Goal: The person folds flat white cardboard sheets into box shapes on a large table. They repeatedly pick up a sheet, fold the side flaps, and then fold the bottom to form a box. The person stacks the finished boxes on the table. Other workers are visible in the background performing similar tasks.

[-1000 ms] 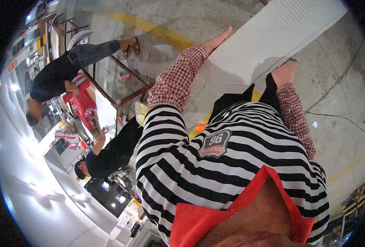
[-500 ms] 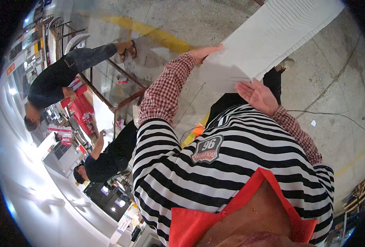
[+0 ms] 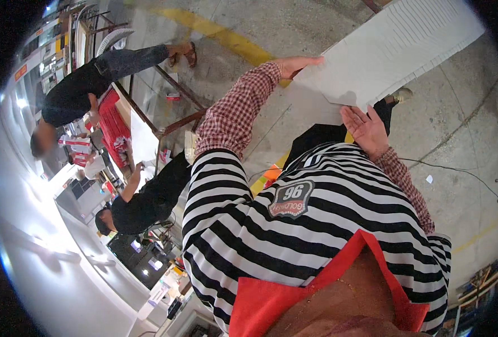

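Note:
A long fanned row of overlapping white sheets (image 3: 395, 53) runs from the middle toward the upper right. At its left edge is my left hand (image 3: 295, 65), fingers stretched out straight and fingertips touching the white surface; its underside is hidden. My right hand (image 3: 368, 132) is turned palm up at the near right corner, fingers spread. Its fingertips meet or nearly meet the sheets' edge, and nothing lies in the palm.
A brown metal frame table (image 3: 160, 133) stands at left with red packages (image 3: 114, 123) on it. Two people in black, one standing (image 3: 72, 98) and one nearer (image 3: 142, 205), are beside it. A black cable (image 3: 446, 167) crosses the concrete floor at right.
The view has shifted slightly, moving both hands and the sheets a little rightward in the picture. My right fingers have spread and now point more upward. My left hand stays at the sheets' left edge.

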Demonstrator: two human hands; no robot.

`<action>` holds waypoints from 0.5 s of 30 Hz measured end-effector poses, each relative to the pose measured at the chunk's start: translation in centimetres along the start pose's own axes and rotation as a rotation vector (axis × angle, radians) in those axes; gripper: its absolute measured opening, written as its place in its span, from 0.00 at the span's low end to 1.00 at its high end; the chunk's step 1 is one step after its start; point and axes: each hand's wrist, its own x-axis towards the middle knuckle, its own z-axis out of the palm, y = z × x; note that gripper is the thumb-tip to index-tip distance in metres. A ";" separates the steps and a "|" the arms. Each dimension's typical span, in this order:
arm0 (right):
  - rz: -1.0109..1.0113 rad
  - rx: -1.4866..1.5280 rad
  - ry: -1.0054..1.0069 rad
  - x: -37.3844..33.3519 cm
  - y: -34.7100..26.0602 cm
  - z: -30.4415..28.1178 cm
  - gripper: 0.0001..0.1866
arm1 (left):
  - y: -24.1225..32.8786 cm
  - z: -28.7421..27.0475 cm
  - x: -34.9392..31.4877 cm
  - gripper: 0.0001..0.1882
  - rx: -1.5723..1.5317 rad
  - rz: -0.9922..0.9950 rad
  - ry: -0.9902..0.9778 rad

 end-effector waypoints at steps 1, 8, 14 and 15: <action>-0.031 0.010 0.041 -0.7 0.0 0.8 0.26 | 0.7 0.8 -0.8 0.33 0.014 0.012 -0.009; 0.087 0.188 -0.507 -6.3 -9.9 2.5 0.46 | 6.0 8.1 -0.8 0.34 -0.648 -0.054 0.006; -0.070 -0.170 -0.322 -12.7 -41.2 12.2 0.40 | 27.5 20.3 15.4 0.36 -0.210 -0.215 -0.148; -0.152 -0.239 -0.176 -13.3 -47.6 14.3 0.37 | 33.1 22.7 19.0 0.36 -0.154 -0.196 -0.138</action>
